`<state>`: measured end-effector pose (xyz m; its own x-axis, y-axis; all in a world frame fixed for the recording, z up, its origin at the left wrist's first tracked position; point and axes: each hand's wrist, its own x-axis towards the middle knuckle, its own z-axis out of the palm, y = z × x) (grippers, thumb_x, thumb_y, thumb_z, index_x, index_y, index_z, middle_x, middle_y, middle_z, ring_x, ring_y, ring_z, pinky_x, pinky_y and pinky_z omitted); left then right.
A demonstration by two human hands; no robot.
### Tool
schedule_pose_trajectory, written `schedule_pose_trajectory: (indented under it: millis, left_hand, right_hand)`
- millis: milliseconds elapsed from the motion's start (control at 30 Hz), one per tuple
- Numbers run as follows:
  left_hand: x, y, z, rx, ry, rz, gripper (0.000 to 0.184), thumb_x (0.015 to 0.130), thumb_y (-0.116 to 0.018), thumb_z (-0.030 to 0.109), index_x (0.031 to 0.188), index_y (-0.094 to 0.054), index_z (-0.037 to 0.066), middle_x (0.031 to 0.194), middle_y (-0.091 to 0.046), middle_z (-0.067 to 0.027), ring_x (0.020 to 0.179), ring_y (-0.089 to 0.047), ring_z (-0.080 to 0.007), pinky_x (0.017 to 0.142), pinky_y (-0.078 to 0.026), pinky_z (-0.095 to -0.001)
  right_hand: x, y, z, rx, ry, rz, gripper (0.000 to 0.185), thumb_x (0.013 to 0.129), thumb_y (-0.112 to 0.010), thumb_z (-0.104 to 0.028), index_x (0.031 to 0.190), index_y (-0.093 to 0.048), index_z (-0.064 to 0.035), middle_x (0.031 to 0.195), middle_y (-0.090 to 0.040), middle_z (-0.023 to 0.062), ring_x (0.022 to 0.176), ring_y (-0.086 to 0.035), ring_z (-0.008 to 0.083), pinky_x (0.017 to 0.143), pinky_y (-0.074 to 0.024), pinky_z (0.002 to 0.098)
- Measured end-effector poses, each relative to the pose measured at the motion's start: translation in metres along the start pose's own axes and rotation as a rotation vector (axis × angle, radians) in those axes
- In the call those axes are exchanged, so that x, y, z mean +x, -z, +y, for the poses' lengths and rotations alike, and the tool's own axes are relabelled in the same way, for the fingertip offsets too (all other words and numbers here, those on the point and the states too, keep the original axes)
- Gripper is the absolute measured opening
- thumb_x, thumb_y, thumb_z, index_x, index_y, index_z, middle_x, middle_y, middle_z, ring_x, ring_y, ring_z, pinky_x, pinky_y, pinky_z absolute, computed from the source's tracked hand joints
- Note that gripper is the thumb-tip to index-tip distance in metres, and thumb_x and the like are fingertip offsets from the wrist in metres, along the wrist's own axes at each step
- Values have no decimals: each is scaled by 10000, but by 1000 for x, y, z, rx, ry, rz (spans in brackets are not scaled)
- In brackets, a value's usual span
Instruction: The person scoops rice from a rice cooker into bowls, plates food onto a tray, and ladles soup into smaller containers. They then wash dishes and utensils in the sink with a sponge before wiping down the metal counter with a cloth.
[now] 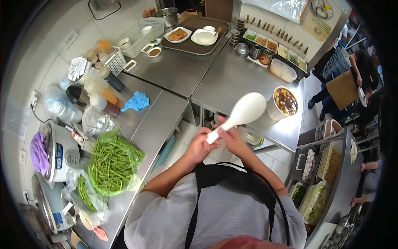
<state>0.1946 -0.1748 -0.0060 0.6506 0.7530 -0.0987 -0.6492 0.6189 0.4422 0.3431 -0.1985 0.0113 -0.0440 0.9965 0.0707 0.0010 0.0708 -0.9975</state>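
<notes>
A white rice paddle (pixel 248 108) is held in front of my chest, its broad end pointing up and right. My left hand (pixel 200 145) wraps round the lower end of its handle. My right hand (pixel 230 137) grips the handle just above. Beyond the paddle's head, on the steel counter (pixel 219 85), stands a white tub (pixel 277 108) with dark brown sauce and chunks inside. The tub touches neither hand.
Green beans in a bag (pixel 112 164) lie on the left counter beside rice cookers (pixel 62 151) and bottles (pixel 103 103). A brown tray (pixel 190 46) with plates is at the back. People (pixel 358 70) stand at the right.
</notes>
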Motion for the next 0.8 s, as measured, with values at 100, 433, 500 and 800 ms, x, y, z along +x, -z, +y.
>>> schedule_pose_trajectory:
  millis: [100,433,500,800]
  left_hand:
    - [41,-8,3,54,212,-74,196,780,-397,59,968,-427,106,1010,-493,-101,858,-542,-262,711,-459,-359]
    - [177,4,66,704,562,-113,213,840,-442,163,1033,-423,75,934,-498,-53,781,-535,-144,650,-432,-250]
    - [197,12,69,713,580,-117,202,848,-436,162,1032,-425,78,921,-500,-53,766,-531,-139,639,-431,-249]
    - [244,-15,36,773,641,-306,193,857,-419,153,1032,-438,74,902,-504,-45,773,-518,-128,647,-415,-243]
  right_hand:
    - [23,19,-8,203,-138,168,245,854,-425,-159,1056,-427,-21,966,-512,65,873,-479,132,782,-390,263]
    - [14,135,-45,-268,-122,868,318,888,-362,-270,1131,-397,-68,729,-509,25,668,-458,71,630,-354,206]
    - [-6,150,-46,-285,-57,1072,285,885,-364,-252,1073,-399,-40,685,-470,30,617,-458,83,550,-376,209]
    - [-57,169,-56,-795,-312,1296,221,781,-446,-70,1000,-455,-41,688,-515,76,594,-502,154,535,-411,249]
